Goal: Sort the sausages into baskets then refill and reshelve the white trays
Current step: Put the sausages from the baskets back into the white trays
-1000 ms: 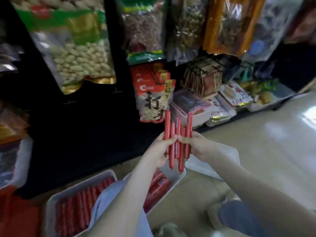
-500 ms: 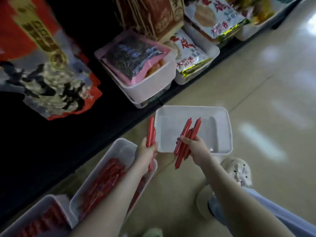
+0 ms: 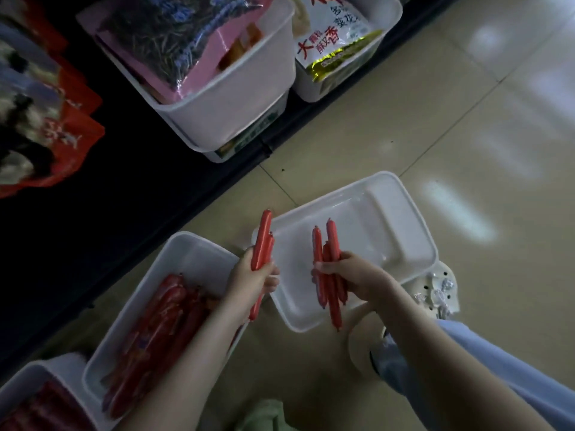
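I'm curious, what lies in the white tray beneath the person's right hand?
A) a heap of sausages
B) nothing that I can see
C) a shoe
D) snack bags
B: the tray shows only bare white floor, and the sausages above it are gripped in the right hand, not lying in it.

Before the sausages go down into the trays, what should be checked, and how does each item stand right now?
1. Left hand holds its pair of sausages securely: ok, fingers wrapped round them.
2. Right hand holds its bunch securely: ok.
3. Empty tray sits under the right hand: ok.
4. Half-full tray has room left: ok, its far end is bare.
5. Each handful matches its tray's sausage type: cannot tell, too dim.
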Tool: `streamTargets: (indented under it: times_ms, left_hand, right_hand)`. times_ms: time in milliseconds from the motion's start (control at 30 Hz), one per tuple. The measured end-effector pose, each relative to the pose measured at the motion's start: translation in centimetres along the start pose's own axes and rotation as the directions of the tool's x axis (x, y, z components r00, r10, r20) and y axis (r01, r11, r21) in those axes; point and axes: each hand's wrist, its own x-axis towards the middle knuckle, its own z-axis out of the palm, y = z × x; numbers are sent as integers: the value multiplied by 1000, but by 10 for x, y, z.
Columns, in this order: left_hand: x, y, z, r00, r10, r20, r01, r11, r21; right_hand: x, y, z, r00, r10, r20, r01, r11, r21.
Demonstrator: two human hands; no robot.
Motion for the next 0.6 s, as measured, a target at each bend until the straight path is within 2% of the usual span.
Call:
streamTargets:
  times_ms: [67, 167, 233, 333, 400, 467, 533, 600]
  left_hand:
    - [1, -6, -6, 997, 77, -29, -78, 997, -10]
    - [0, -14, -16, 967, 180, -180, -197, 977, -81]
    - [-1, -16, -16, 960, 139, -242, -194, 956, -218]
    - [2, -19, -12, 966, 104, -237, -171, 943, -284]
    - [6, -21, -10, 962, 103, -255, -179, 938, -297]
    - [8, -21, -7, 957, 101, -272, -190, 927, -324]
    - [7, -21, -3, 955, 95, -281, -194, 917, -348]
    - [5, -21, 0, 960, 82, -269, -181, 912, -368]
  right_hand:
    - [19, -12, 12, 998, -52, -29, 53, 998, 23]
    - [48, -16, 36, 996, -83, -46, 76, 990, -122]
    - [59, -9, 53, 996, -84, -23, 74, 959, -274]
    - [68, 9, 72, 987, -135, -89, 64, 829, -555]
    - [66, 17, 81, 944, -254, -209, 101, 829, -550]
    - [63, 26, 83, 871, -401, -283, 199, 816, -542]
    - [59, 31, 75, 831, -455, -321, 131, 720, -681]
    - [56, 35, 62, 856, -434, -281, 70, 636, -768]
